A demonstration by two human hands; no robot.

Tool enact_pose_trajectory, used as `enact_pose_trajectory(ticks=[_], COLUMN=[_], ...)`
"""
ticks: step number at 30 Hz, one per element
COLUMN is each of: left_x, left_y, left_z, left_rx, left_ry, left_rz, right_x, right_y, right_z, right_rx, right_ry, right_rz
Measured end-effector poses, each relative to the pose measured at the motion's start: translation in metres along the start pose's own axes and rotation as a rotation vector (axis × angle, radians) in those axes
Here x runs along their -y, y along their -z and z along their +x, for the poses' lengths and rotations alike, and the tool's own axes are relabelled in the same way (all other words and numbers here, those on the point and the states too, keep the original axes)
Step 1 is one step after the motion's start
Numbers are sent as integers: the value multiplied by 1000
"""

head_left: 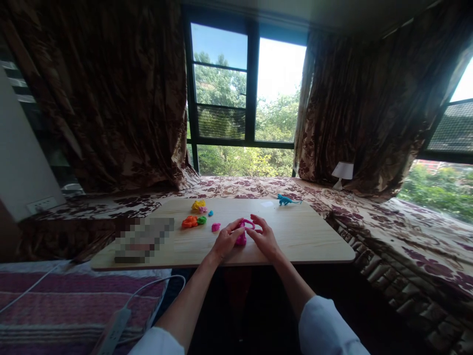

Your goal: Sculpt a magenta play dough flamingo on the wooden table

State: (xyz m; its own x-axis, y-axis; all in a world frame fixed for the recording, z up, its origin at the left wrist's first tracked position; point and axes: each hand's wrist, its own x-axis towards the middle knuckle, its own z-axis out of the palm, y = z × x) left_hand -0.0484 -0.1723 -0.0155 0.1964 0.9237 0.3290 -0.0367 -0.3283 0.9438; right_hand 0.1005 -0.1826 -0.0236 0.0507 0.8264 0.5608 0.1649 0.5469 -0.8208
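Both hands are at a bright pink modelling-clay piece (241, 239) near the front edge of the table. It has a lump-like body standing on the tabletop and a thin curved loop at its top. My left hand (226, 241) is closed at the piece's left side, fingers against the upper part of the clay. From the right, my right hand (264, 239) holds the loop between thumb and fingers. A small separate pink clay lump (216, 227) lies left of my left hand. Fingers hide some of the piece's upper part.
Orange clay (189, 222), green clay (201, 220), yellow clay (198, 204) and a small blue bit (210, 213) lie on the wooden table (310, 241). A blue animal figure (284, 199) stands at the far right. A blurred-out box (144, 239) occupies the left side.
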Motion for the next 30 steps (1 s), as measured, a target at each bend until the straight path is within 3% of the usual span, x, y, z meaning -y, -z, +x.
enact_pose_trajectory(ticks=[9,16,24,30], left_x=[3,3,5,9], left_y=[1,1,1,1], left_z=[3,3,4,4], left_rx=[-7,-11,-32,-53], left_ry=[-11,-22,-76,-58], left_rz=[-72,-47,-9,32], right_x=[6,13,12,-1], right_y=[-3,3,0,6], right_z=[14,21,23,13], right_rx=[57,116,81,45], right_ry=[197,205,213,60], right_rz=[-284,-359,-391,-212])
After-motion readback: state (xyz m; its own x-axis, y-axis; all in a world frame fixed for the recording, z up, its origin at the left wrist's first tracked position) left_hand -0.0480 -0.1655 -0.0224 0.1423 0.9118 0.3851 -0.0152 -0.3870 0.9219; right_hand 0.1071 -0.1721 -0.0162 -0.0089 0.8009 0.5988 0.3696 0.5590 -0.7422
